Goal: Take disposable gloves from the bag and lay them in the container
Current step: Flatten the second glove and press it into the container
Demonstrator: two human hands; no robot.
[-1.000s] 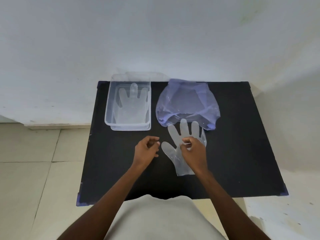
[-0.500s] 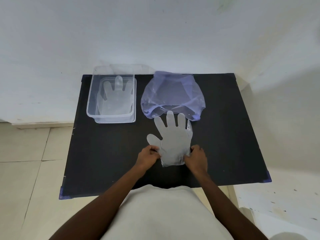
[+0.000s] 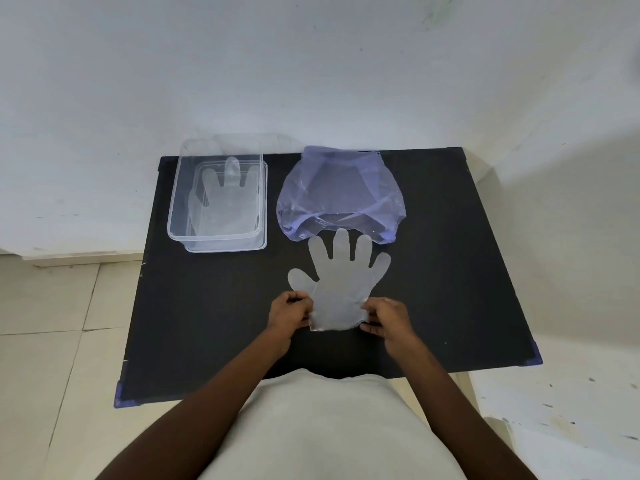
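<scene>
A clear disposable glove (image 3: 341, 282) lies flat on the black table (image 3: 450, 289), fingers pointing away from me toward the bag. My left hand (image 3: 289, 313) pinches the left side of its cuff and my right hand (image 3: 386, 318) pinches the right side. The pale purple plastic bag (image 3: 341, 194) sits just beyond the glove's fingertips, its mouth facing me. At the back left stands a clear plastic container (image 3: 218, 237) with another clear glove (image 3: 221, 202) lying flat inside it.
The table stands against a white wall (image 3: 311, 64). Tiled floor (image 3: 52, 323) shows to the left, and paint-flecked floor to the right. My light-coloured shirt (image 3: 329, 427) fills the bottom middle of the view.
Both hands moved down to the glove's cuff and took hold of its two sides. The glove now lies spread flat and straight. The camera view shifted slightly.
</scene>
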